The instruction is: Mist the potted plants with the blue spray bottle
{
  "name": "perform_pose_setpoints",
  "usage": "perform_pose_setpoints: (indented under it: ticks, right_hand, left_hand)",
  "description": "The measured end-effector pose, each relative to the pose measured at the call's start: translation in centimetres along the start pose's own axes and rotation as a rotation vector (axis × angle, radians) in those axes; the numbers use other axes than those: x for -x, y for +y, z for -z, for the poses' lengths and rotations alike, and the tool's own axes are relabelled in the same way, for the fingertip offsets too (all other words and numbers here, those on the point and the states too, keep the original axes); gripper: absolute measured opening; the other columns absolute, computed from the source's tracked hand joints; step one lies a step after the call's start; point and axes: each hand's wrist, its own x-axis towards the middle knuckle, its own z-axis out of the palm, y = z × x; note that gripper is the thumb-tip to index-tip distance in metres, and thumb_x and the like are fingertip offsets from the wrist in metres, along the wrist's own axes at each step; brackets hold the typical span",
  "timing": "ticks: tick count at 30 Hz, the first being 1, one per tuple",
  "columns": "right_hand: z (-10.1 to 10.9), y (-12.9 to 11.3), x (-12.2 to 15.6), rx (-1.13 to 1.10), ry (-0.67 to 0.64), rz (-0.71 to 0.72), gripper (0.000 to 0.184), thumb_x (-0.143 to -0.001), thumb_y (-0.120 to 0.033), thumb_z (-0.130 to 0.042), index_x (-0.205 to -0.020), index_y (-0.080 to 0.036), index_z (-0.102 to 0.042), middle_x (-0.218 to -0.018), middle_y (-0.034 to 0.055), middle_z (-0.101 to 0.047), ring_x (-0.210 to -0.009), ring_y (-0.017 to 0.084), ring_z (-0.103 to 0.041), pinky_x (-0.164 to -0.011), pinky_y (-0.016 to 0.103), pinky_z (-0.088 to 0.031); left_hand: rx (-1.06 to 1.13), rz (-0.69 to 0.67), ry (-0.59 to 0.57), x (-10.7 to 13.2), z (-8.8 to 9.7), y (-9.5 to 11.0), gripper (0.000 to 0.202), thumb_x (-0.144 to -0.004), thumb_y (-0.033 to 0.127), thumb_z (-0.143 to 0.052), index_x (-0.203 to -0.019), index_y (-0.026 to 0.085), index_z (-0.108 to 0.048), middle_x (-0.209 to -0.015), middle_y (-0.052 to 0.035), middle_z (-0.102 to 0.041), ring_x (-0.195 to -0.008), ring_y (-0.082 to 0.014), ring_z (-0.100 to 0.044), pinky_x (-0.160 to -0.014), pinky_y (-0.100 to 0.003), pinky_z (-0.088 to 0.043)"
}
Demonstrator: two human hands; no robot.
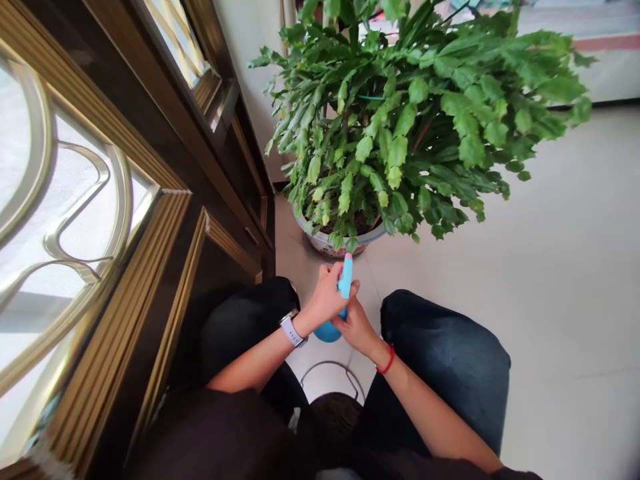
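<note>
A blue spray bottle [328, 333] with a lighter blue head and a pink nozzle is held between my knees, the nozzle towards the plant. Around its upper part, near the head, my left hand [325, 293] is closed; a watch with a pale strap sits on that wrist. My right hand [357, 327], with a red bracelet on the wrist, grips the bottle's side below the head. Just beyond the nozzle stands a large leafy green potted cactus [397, 150] with flat, segmented stems. Its round pot [330, 248] shows dark soil and a pale rim, partly covered by stems.
On the left is a dark door [225, 267] with gold trim and patterned glass panels. Pale floor tiles [560, 267] spread to the right. Under me, between my legs, a dark round seat [336, 413] and a thin curved metal bar [327, 363] are partly visible.
</note>
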Motion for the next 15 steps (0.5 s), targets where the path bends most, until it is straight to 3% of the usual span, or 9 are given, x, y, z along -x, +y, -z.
perform_pose_setpoints:
  ticks: [3, 6, 8, 10, 12, 15]
  right_hand:
    - [0.4, 0.3, -0.1, -0.061, -0.003, -0.028, 0.074, -0.084, -0.050, -0.067, -0.142, -0.018, -0.033, -0.139, 0.0194, -0.047, -0.128, 0.032, -0.050, -0.109, 0.052, -0.043]
    - [0.4, 1.3, 0.6, -0.128, 0.027, -0.125, 0.105, -0.068, -0.059, -0.080, -0.145, -0.020, -0.021, -0.151, 0.0226, -0.029, -0.139, 0.034, -0.039, -0.112, 0.052, -0.039]
    - [-0.3, 2.1, 1.3, -0.201, -0.042, -0.234, 0.117, -0.059, -0.060, -0.085, -0.146, -0.023, -0.016, -0.153, 0.0228, -0.024, -0.140, 0.035, -0.038, -0.110, 0.053, -0.042]
    - [-1.5, 2.8, 2.1, -0.356, -0.151, -0.339, 0.109, -0.063, -0.058, -0.084, -0.145, -0.026, -0.018, -0.148, 0.0202, -0.032, -0.130, 0.032, -0.050, -0.098, 0.050, -0.053]
    - [-2.9, 3.1, 2.7, -0.476, -0.131, -0.402, 0.095, -0.068, -0.055, -0.081, -0.140, -0.028, -0.025, -0.136, 0.0164, -0.044, -0.115, 0.028, -0.059, -0.087, 0.045, -0.057]
    - [-4.1, 3.2, 3.2, -0.541, -0.075, -0.426, 0.087, -0.069, -0.049, -0.082, -0.136, -0.027, -0.030, -0.129, 0.0136, -0.048, -0.107, 0.024, -0.060, -0.086, 0.042, -0.057]
  left_hand:
    - [0.039, -0.146, 0.125, -0.5, 0.9, 0.2, 0.026, -0.089, 0.031, -0.054, -0.106, 0.011, -0.056, -0.118, -0.0153, -0.052, -0.109, -0.0224, -0.053, -0.100, -0.036, -0.043]
    - [0.142, -0.163, 0.188, -0.8, 2.5, -0.1, 0.027, -0.095, 0.035, -0.049, -0.108, 0.013, -0.057, -0.103, -0.0094, -0.062, -0.089, -0.0179, -0.059, -0.088, -0.034, -0.046]
    - [0.177, -0.186, 0.200, -0.8, 3.3, -0.5, 0.029, -0.097, 0.038, -0.047, -0.107, 0.013, -0.058, -0.095, -0.0068, -0.063, -0.083, -0.0163, -0.058, -0.084, -0.032, -0.046]
    - [0.177, -0.220, 0.182, -0.7, 3.8, -1.0, 0.032, -0.098, 0.041, -0.047, -0.106, 0.013, -0.060, -0.095, -0.0068, -0.063, -0.086, -0.0166, -0.059, -0.085, -0.031, -0.046]
    - [0.182, -0.205, 0.157, -0.5, 4.0, -1.6, 0.034, -0.098, 0.042, -0.048, -0.106, 0.012, -0.061, -0.095, -0.0064, -0.063, -0.085, -0.0159, -0.059, -0.083, -0.030, -0.046]
    - [0.194, -0.149, 0.183, -0.1, 4.3, -2.2, 0.034, -0.098, 0.043, -0.048, -0.104, 0.013, -0.062, -0.095, -0.0050, -0.063, -0.080, -0.0135, -0.058, -0.078, -0.028, -0.045]
